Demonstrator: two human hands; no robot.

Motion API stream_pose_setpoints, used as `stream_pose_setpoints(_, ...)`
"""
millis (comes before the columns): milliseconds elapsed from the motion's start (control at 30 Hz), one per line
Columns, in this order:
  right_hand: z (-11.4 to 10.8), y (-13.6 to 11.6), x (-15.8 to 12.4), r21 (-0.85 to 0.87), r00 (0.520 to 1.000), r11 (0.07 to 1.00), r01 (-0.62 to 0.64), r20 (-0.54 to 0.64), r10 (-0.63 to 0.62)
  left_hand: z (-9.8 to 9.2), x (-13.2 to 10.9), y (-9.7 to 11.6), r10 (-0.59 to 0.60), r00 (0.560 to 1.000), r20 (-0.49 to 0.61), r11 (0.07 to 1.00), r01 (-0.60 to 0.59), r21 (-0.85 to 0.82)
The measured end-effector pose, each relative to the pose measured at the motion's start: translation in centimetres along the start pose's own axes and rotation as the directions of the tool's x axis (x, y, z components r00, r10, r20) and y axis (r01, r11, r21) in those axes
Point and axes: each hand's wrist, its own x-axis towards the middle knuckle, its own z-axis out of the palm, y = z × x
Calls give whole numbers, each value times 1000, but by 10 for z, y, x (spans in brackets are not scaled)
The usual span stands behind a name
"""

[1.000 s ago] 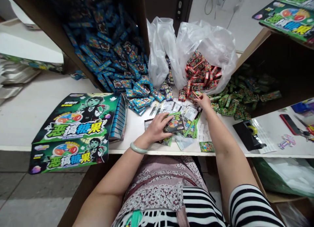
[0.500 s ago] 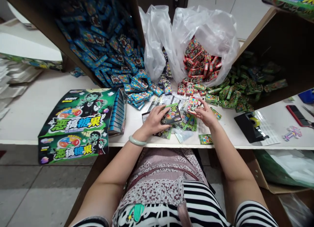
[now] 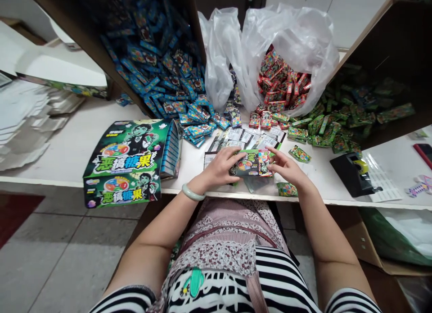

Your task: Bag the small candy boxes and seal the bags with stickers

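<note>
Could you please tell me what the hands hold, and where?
Left hand: the dark packet, by its left end. Right hand: the red packet, by its right edge.

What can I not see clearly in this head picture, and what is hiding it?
In the head view:
Red packet at the right hand: left part covered by the black wrapper in the left hand.
Red phone: cut off by the right edge.
Dark packets: partly hidden by the plastic bag.
Marks on the pale sheet: too small to read.
</note>
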Motion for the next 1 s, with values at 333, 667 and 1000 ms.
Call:
stream_pose_setpoints(333, 19, 8, 17, -254, 958, 956, 146, -205, -201, -2, -2, -12, -86, 996, -20, 996, 86, 13)
stream_pose_setpoints(667, 14, 16, 79, -165, 992, 984, 67, -91, -82, 10, -7, -23, -156, 987, -33, 985, 154, -79)
stream_pose_setpoints(1000, 53, -2, 246, -588, 924, 796, -144, -368, -105, 7, -15, -25, -163, 984, -72, 985, 167, 44)
